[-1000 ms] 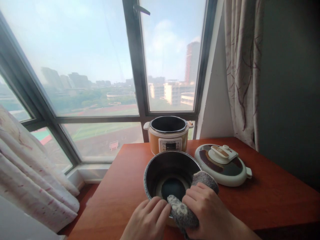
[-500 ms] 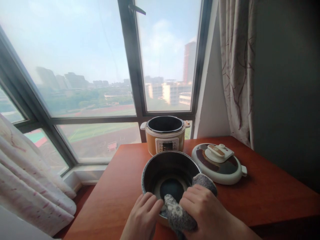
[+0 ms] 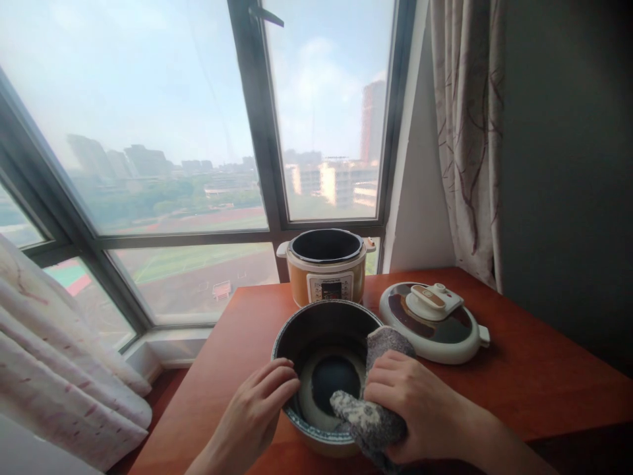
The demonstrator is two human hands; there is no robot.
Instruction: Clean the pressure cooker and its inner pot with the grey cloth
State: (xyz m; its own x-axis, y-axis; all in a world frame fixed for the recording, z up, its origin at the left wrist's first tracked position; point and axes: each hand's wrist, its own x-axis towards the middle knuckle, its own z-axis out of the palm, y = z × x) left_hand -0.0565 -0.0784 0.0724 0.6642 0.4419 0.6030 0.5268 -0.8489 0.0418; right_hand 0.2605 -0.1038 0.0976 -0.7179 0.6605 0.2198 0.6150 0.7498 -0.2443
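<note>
The dark round metal inner pot (image 3: 316, 343) stood on the red-brown wooden table (image 3: 544, 389), near edge, centre. The left hand (image 3: 257, 412) gripped its left rim, fingers curled over the edge. The right hand (image 3: 410, 409) was closed on a grey speckled cloth (image 3: 368, 415), pressing it against the right inner wall. Beyond stood an orange electric cooker base (image 3: 326, 270); its panel lettering was illegible. A white-rimmed lid (image 3: 432, 320) lay right.
</note>
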